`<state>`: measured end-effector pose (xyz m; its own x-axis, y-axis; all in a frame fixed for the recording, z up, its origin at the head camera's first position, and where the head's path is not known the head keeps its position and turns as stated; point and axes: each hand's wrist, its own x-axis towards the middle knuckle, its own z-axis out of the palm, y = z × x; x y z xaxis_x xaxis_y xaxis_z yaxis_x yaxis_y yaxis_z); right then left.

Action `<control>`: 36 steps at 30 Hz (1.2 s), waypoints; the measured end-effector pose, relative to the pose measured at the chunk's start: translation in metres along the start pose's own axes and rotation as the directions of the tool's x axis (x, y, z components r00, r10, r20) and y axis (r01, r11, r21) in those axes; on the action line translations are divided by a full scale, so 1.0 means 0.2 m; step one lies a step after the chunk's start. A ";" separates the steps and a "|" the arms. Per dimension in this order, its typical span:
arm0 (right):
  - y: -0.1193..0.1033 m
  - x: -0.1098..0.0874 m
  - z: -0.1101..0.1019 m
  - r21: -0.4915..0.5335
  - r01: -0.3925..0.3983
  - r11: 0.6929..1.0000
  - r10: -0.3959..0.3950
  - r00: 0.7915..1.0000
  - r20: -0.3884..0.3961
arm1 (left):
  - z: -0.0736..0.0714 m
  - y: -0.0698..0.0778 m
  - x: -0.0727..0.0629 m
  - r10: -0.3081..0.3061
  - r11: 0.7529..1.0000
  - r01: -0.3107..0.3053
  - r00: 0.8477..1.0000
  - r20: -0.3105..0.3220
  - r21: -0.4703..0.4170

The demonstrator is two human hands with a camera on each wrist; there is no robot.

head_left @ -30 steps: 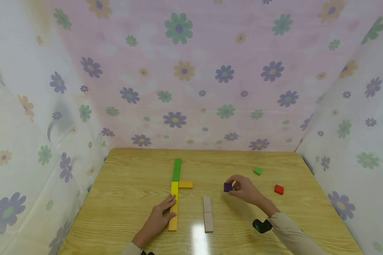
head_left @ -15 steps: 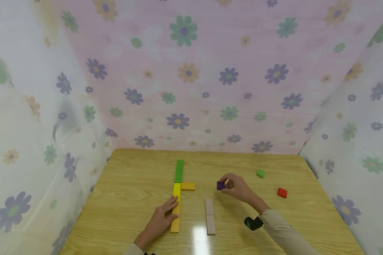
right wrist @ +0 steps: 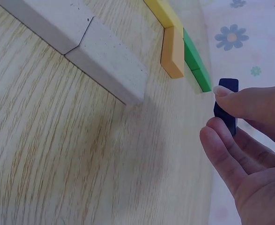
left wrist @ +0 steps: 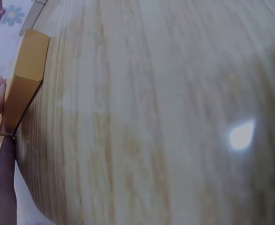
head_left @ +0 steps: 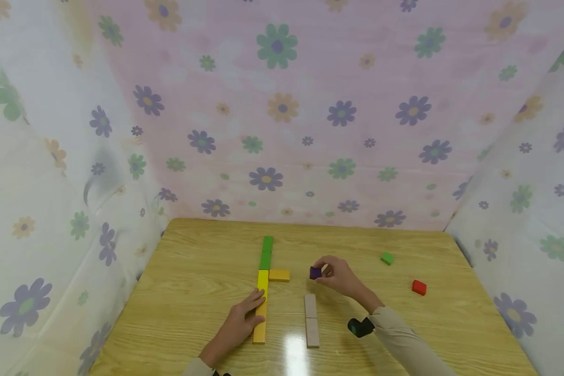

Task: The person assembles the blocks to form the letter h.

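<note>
A small dark purple block is pinched between the thumb and fingers of my right hand, held above the table; in the right wrist view this block looks thin and almost black. My left hand rests on the lower part of a column of yellow blocks, its fingers lying across them. Two green blocks continue that column at its far end. An orange-yellow block sticks out to the column's right. In the left wrist view, fingertips touch the side of a yellow-orange block.
Two pale wooden blocks lie end to end, right of the yellow column. Farther right on the wooden table are a loose green block and a red block. Flower-patterned cloth stands behind and at both sides.
My right hand has moved left with the purple block, closer to the orange-yellow block. The left hand has stayed on the yellow column. The head view has shifted slightly.
</note>
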<state>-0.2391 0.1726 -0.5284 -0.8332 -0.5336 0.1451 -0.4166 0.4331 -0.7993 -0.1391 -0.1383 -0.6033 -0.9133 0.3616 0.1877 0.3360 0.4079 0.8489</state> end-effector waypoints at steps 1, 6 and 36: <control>0.00 0.01 0.01 -0.004 -0.003 1.000 0.003 1.000 0.000 | 0.00 0.00 0.00 -0.001 1.000 0.001 1.000 0.001 0.001; 0.00 0.03 0.04 0.003 -0.020 1.000 0.020 1.000 0.007 | 0.00 0.02 0.00 -0.018 1.000 0.018 1.000 0.002 -0.003; 0.06 0.15 0.19 0.048 -0.042 0.998 0.039 0.998 0.055 | 0.00 0.03 0.00 -0.018 1.000 0.018 1.000 0.000 -0.025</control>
<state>-0.2555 0.1346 -0.5558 -0.8277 -0.5552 0.0815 -0.3634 0.4197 -0.8317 -0.1375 -0.1369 -0.5981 -0.9192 0.3538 0.1727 0.3137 0.3931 0.8643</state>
